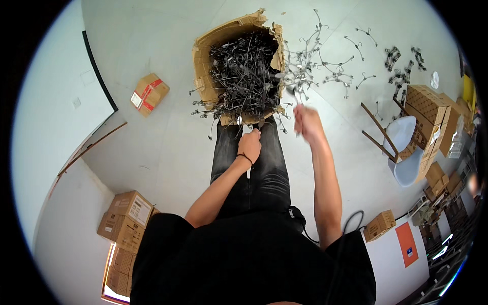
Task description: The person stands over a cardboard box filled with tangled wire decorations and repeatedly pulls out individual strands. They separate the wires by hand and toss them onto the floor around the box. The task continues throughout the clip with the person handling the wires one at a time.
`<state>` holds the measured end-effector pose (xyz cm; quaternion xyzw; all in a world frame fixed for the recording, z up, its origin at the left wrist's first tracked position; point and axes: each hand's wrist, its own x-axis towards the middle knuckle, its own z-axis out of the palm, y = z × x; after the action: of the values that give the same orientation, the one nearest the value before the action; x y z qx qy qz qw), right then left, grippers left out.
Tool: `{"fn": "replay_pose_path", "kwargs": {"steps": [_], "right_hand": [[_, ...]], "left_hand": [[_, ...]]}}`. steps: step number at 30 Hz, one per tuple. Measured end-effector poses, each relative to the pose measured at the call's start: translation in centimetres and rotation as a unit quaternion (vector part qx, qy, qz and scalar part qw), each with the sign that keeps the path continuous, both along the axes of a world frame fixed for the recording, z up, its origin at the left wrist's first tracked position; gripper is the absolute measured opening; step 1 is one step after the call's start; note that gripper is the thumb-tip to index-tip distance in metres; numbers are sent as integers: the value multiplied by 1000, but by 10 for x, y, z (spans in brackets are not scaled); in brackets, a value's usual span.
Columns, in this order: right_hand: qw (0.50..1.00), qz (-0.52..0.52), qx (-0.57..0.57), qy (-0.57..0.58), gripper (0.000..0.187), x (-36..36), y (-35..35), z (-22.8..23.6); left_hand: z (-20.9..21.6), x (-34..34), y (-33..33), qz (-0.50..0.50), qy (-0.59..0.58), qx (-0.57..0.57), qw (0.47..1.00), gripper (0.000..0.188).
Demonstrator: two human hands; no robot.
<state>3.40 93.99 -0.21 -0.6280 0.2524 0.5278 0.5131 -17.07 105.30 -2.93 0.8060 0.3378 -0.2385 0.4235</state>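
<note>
Hangers (300, 71) hang tangled from the closed right hand (306, 122); left hand (249, 146) pinches one by the box (203, 66).

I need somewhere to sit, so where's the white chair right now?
In the head view the white chair is on the person's right, tipped on the floor beside a stack of cardboard boxes, past the right hand.

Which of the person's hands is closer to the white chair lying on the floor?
Right. The right hand is raised between the torn box and the white chair, on the chair's side. The left hand rests lower over the dark trousers, farther from the chair.
</note>
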Motion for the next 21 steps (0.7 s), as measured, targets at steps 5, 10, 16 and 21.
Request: {"fn": "replay_pose_path", "kwargs": {"steps": [5, 10, 16, 21], "right_hand": [[987, -137, -46, 66, 37, -61, -17, 55], [989, 78, -63, -108, 38, -2, 39, -56], [997, -51, -41, 42, 40, -8, -7, 76], [975, -203, -16, 87, 35, -1, -27, -19]], "left_hand": [[20, -10, -36, 14, 53, -76, 996, 14], [-103, 34, -89, 147, -50, -10, 988, 21], [57, 29, -63, 245, -54, -151, 956, 24], [-44, 42, -91, 141, -69, -193, 969, 28]]}}
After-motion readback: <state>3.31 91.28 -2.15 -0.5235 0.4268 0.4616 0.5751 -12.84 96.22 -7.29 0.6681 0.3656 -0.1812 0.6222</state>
